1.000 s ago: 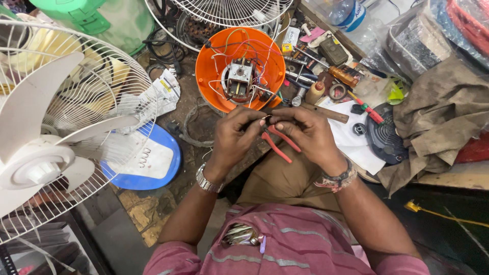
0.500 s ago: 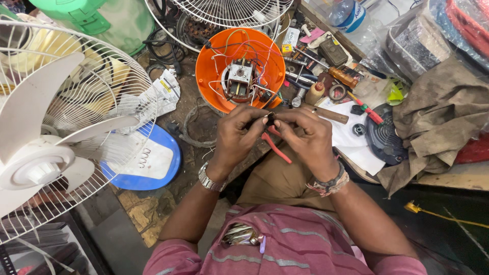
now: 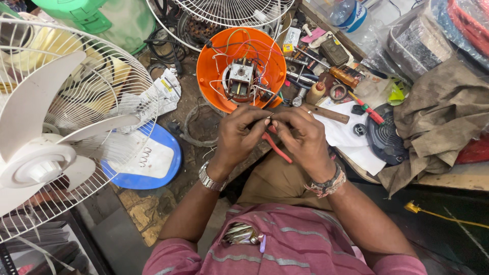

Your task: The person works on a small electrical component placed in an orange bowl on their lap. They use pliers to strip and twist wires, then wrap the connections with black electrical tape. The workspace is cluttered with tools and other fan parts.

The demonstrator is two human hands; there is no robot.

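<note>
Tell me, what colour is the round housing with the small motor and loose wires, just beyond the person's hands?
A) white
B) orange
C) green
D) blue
B: the round housing beyond the left hand and right hand is bright orange, with the small motor and tangled wires sitting inside it.

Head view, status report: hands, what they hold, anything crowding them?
Left hand and right hand pinch a small part together, fingertips touching. Red-handled pliers under right hand. Orange fan housing with wires just beyond.
</note>
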